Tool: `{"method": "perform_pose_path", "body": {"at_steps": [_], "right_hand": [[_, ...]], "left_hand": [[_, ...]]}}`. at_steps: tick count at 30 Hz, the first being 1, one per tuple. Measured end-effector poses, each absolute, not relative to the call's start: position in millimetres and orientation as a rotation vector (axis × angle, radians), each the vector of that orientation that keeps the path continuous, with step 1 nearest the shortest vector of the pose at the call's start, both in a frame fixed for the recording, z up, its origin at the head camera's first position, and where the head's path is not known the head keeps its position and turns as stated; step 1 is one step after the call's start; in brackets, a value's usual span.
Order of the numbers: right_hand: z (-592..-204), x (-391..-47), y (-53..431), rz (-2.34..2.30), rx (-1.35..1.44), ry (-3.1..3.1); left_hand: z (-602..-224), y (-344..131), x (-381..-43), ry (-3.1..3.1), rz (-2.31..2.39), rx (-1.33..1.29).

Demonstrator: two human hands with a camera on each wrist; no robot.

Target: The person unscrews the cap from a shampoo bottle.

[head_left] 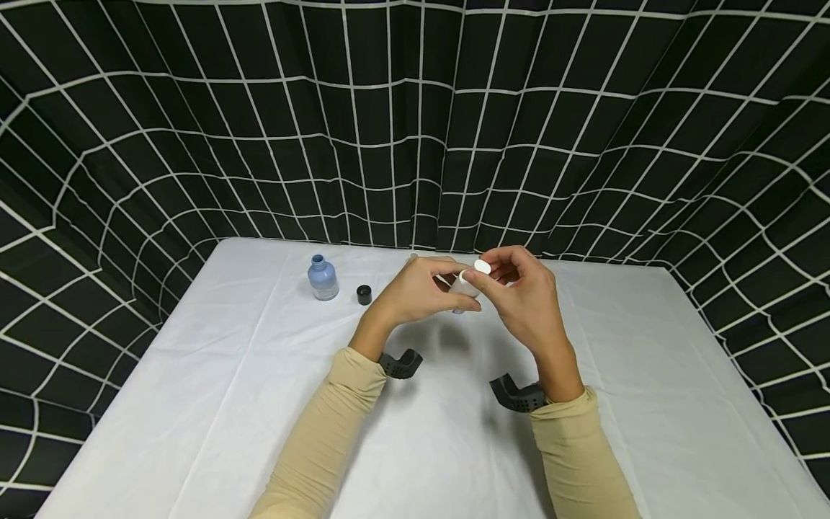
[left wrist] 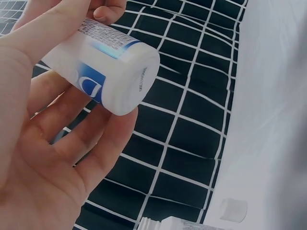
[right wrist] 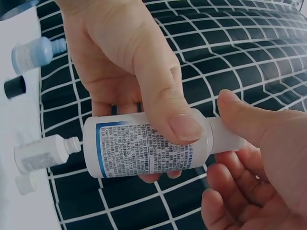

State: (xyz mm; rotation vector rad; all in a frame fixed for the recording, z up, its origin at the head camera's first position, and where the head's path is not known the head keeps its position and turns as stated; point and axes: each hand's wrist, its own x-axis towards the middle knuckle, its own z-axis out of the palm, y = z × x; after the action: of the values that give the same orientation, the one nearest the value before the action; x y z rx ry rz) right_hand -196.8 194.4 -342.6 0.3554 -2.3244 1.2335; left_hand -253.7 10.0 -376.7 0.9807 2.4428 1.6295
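A white bottle with a blue-edged printed label (right wrist: 144, 146) is held in my left hand (head_left: 421, 288), thumb on one side and fingers on the other. Its flat base faces the camera in the left wrist view, where my left hand (left wrist: 53, 139) wraps its side. At the neck end, my right hand (head_left: 528, 299) pinches the white cap (right wrist: 224, 135) between thumb and fingers. The right wrist view shows the cap against the bottle's shoulder; whether its thread is engaged I cannot tell. My right hand (right wrist: 268, 143) has its other fingers curled below the cap.
On the white-covered table (head_left: 259, 404) stand an uncapped blue bottle (head_left: 323, 279) and a black cap (head_left: 364, 294), left of my hands. A smaller uncapped white bottle (right wrist: 42, 154) and a loose white cap (right wrist: 26, 184) stand nearby. A black grid curtain (head_left: 389, 130) surrounds the table.
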Motion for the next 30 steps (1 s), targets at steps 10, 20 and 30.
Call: {"method": "perform_pose_path", "body": {"at_steps": [10,20,30], "right_hand": [[-342.8,-195.9,197.6,1.240,0.584,-2.322],[-341.4,-196.1,196.9,1.288,0.619,-2.320],[-342.7,-197.7,197.2,1.300,0.315,-2.360]], "left_hand": [[-375.3,5.4,-253.7,2.396,1.641,0.926],[-373.8,4.7,-254.6,2.377,1.652,0.879],[-377.3,7.2,-255.9,2.397,1.673,1.048]]}}
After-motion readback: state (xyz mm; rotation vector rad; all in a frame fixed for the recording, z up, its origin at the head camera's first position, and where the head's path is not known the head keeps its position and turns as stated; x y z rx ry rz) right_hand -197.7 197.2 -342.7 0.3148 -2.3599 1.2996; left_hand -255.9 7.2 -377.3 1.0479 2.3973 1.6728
